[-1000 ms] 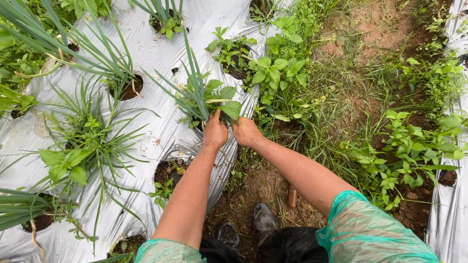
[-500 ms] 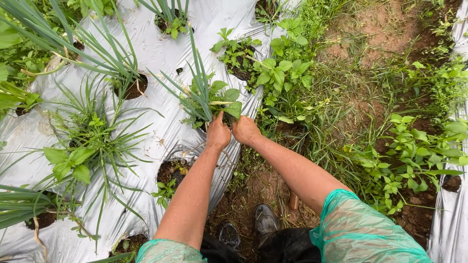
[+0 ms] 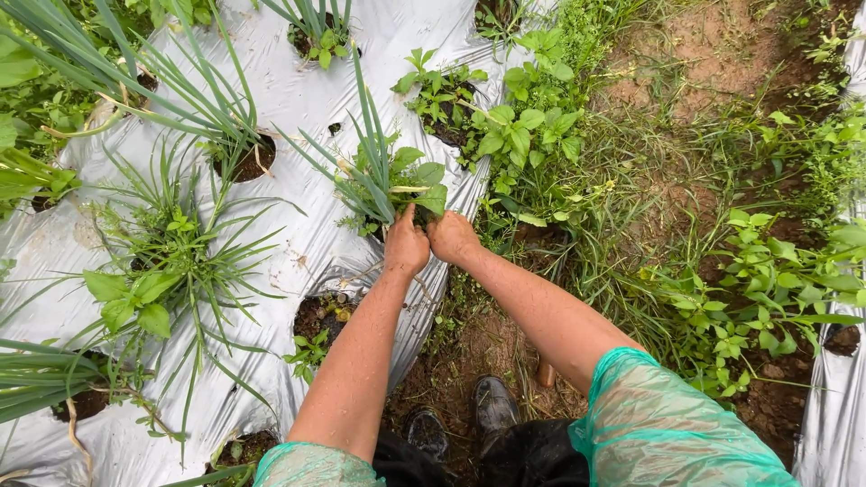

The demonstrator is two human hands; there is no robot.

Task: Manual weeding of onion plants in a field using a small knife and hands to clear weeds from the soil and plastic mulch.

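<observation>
Both my hands reach forward to one planting hole in the silver plastic mulch sheet [image 3: 289,90]. My left hand [image 3: 406,243] is closed around the base of a green onion clump [image 3: 374,167] mixed with broad-leaved weeds [image 3: 424,185]. My right hand [image 3: 451,236] sits right beside it, fingers curled into the same weedy base; what exactly it grips is hidden. I wear teal translucent raincoat sleeves [image 3: 667,424].
More onion clumps [image 3: 180,99] and weedy holes [image 3: 320,320] dot the mulch sheet on the left. A muddy, grassy furrow [image 3: 649,180] runs on the right, with my dark boots [image 3: 494,406] in it. Another mulch sheet edge [image 3: 839,397] lies far right.
Both hands have stayed clamped at the base of the same clump; the view has shifted only slightly, with the hands a little lower in the frame.
</observation>
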